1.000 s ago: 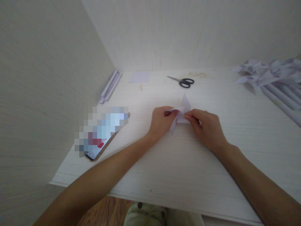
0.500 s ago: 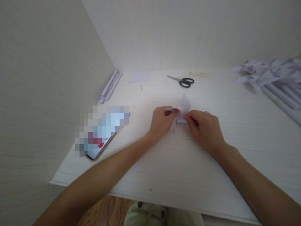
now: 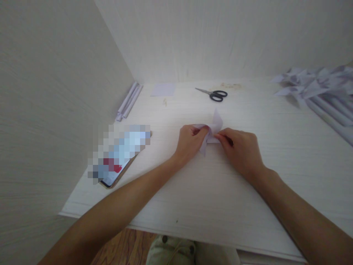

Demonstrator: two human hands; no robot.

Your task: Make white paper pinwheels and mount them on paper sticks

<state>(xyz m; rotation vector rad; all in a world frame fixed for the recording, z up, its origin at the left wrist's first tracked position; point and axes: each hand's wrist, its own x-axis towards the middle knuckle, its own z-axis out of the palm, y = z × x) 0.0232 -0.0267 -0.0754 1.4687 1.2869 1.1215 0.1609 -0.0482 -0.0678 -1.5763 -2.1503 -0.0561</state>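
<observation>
Paper (image 3: 211,133) lies mid-tabletop (image 3: 193,191), pinched from both sides: left hand (image 3: 189,141) and right hand (image 3: 242,150) each have their grip clamped on it (one flap stands up). Crease best with firm, even fingertip pressure.

Left hand (image 3: 189,141) fingers curled tighter over the folded paper (image 3: 211,131), right hand (image 3: 242,151) edged slightly closer

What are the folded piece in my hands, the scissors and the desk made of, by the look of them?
Folded piece: thin pale lilac paper, matte, holding sharp creases. Scissors: grey blades that look like metal, with black handles, probably plastic. Desk: whitish board with a printed wood-grain pattern, likely laminate rather than solid wood.
</observation>
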